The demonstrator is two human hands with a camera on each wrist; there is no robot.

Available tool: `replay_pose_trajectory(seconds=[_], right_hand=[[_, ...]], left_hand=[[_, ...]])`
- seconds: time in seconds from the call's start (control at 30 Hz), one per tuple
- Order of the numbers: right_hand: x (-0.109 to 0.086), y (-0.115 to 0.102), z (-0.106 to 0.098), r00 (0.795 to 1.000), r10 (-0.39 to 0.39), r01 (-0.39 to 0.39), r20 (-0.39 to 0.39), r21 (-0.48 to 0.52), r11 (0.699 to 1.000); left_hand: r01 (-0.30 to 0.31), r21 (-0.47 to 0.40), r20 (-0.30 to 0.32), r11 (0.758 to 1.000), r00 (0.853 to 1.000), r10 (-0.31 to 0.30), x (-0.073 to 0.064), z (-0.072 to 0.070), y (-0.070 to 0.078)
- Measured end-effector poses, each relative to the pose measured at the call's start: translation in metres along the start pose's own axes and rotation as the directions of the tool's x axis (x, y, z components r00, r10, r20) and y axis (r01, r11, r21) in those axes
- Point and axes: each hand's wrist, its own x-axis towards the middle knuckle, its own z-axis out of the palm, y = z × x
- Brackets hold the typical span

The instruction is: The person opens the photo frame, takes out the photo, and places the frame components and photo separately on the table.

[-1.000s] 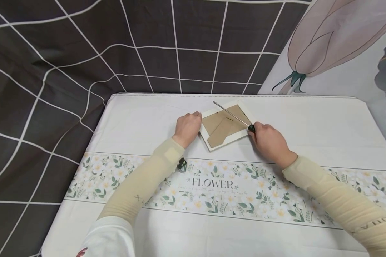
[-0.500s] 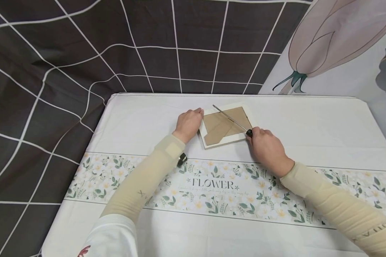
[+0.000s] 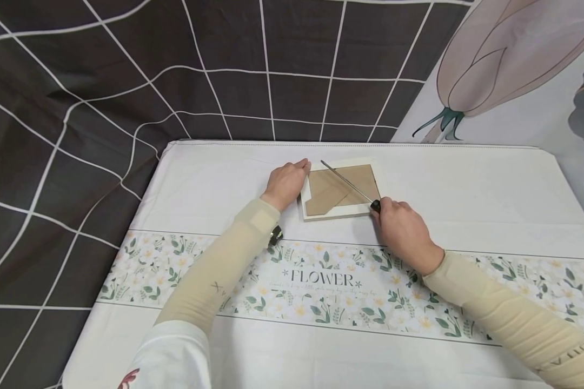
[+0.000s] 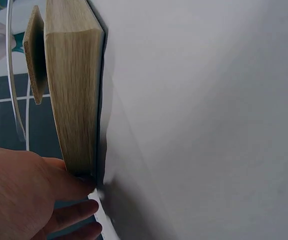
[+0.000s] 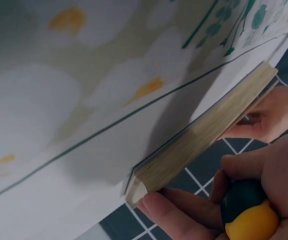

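A picture frame [image 3: 340, 211] lies face down, its white rim around a brown backing board [image 3: 357, 174] with a stand flap [image 3: 318, 207]. My left hand [image 3: 285, 185] grips its far left corner; the left wrist view shows the thumb against the wooden side [image 4: 73, 95]. My right hand [image 3: 404, 229] wraps around a screwdriver [image 3: 346, 181], whose black and yellow handle [image 5: 251, 215] shows in the right wrist view. Its metal shaft points up and left, over the backing in the head view. Fingertips [image 5: 156, 210] of that hand also touch the frame's near right corner.
A white tablecloth [image 3: 467, 200] with a flower-printed band [image 3: 340, 313] covers the table. A small dark object [image 3: 276, 235] shows beside the left forearm. Dark cloth with white grid lines [image 3: 297, 43] hangs behind and to the left; a flower-printed cloth [image 3: 496, 65] hangs at the right.
The picture frame has turned clockwise, so its near edge lies more level. My right hand has come slightly nearer with the screwdriver; the left has moved slightly away along the frame's left side.
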Motion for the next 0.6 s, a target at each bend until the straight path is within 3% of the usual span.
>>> replay_pose_trajectory(seconds=[0.4,0.6], right_hand=[[-0.007,-0.006,0.001,0.996,-0.055,0.054,-0.066,-0.010,0.998],[-0.009,-0.009,0.002,0.992,-0.083,0.080,-0.096,-0.038,0.996]], left_hand=[[-0.003,-0.128,0.035,0.992,0.999,0.007,0.010,0.002,-0.006],[-0.010,-0.145,0.044,0.989,0.999,0.017,0.013,0.005,-0.008]])
